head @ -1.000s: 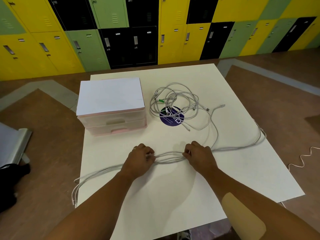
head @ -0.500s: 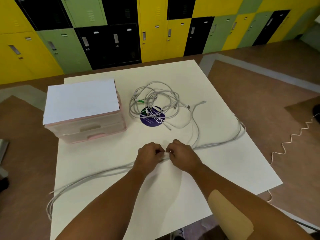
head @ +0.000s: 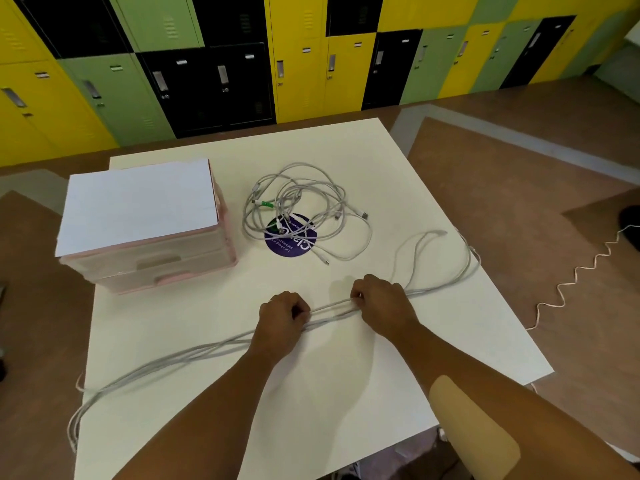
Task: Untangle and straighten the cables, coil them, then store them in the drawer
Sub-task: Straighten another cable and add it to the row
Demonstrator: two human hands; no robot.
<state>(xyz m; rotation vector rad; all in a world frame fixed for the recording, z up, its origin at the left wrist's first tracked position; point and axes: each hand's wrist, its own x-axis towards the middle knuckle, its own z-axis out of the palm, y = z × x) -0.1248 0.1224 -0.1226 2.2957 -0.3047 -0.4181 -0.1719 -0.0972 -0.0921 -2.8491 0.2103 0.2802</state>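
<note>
**Both hands pinching the long grey cable bundle**

Head view: the left hand and right hand are each closing fingers around the straightened cable bundle, which is lying across the white table from 8 o'clock to 2 o'clock. A tangled cable pile is sitting at 12 o'clock on a purple sticker. The pink drawer unit is standing at 10 o'clock, both drawers closed.

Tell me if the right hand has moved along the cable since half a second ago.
Yes. The right hand has slid rightward along the gray cable bundle, away from the left hand; the fists nearly touched before, and a stretch of cable now spans them.
</note>
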